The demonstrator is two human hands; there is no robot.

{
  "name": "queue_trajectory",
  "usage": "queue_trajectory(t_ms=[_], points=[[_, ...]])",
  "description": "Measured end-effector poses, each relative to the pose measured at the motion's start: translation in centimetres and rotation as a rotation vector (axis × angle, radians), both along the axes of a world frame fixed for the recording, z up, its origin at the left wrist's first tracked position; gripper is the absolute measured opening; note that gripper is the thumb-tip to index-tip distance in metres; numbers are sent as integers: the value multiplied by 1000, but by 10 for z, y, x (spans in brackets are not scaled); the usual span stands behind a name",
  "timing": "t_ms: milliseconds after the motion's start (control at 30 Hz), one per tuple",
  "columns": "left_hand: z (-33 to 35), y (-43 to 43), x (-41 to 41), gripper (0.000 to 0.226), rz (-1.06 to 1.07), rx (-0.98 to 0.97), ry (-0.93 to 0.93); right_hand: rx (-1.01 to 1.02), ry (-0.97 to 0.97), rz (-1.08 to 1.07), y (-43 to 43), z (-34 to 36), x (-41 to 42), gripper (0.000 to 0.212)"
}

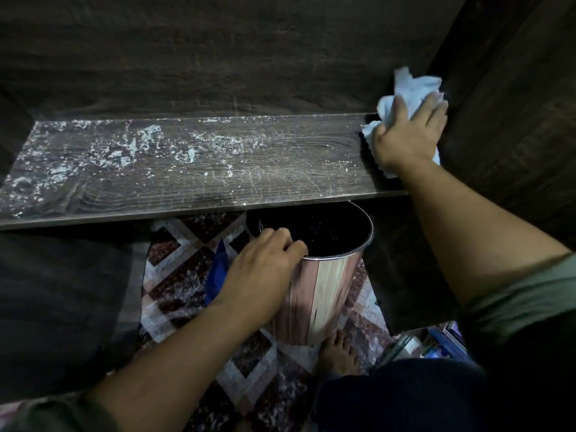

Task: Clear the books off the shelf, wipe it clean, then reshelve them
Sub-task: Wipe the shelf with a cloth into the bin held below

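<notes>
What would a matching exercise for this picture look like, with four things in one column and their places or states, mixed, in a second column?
Column A
1. cloth
2. metal bin
3. shelf
4. left hand

Column B
a. speckled with white dust
b. grips the metal bin by its rim
c. held by the right hand at the right end of the shelf
d. below the front edge of the shelf

Pairs: 1-c, 2-d, 3-a, 4-b
</notes>
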State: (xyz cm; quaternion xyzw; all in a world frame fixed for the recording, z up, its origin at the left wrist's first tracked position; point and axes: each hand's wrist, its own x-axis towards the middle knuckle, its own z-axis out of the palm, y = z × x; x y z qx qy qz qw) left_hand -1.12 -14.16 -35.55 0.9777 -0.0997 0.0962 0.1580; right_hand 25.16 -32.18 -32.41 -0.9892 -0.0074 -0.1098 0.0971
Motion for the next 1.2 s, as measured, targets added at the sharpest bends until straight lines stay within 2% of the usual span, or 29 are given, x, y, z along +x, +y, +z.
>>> queue_trajectory(t_ms=[67,133,200,267,333,400,467,533,567,667,700,767,867,933,1000,1033,1100,1167,1200], points=[[0,0,-1,33,-3,-5,-3,-124,247,56,-12,-1,12,67],[0,0,0,32,-2,-9,-9,-72,312,94,-14,3,18,66],[0,1,0,32,-1,-7,-11,-25,247,112,-6,4,16,57],[0,1,0,34,-2,-2,-10,32,120,253,9,3,1,47],[0,1,0,35,-7,-6,-7,181,45,392,21,-1,-13,37],[-1,0,0,35,-11,-9,0,411,92,379,28,-3,-20,34],[-1,0,-1,34,-13,-11,8,556,-42,298,27,1,-17,38],[-2,1,-1,35,-11,-13,16,419,-258,196,17,5,-5,45],[-2,1,-1,34,-8,-13,16,301,-259,149,10,5,4,48],[-2,1,-1,33,-16,-13,12,26,79,76,-9,-1,25,63],[-2,1,-1,32,-19,-10,13,-16,177,61,-9,-4,29,65],[-1,1,0,32,-21,-6,13,9,250,37,-3,-2,32,62],[-2,1,1,34,-15,-9,15,90,135,159,11,1,22,52],[-2,1,1,33,-17,-17,17,230,92,344,19,-1,9,47],[-2,0,1,33,-16,-25,17,413,125,442,27,-5,0,38],[-1,0,2,35,-14,-28,18,485,86,440,30,-3,-2,37],[-1,0,1,36,-9,-29,17,544,-141,353,32,2,2,42],[-2,1,1,36,-8,-22,14,427,-294,165,26,5,8,45],[-2,2,1,37,-10,-23,14,359,-267,73,23,3,12,48]])
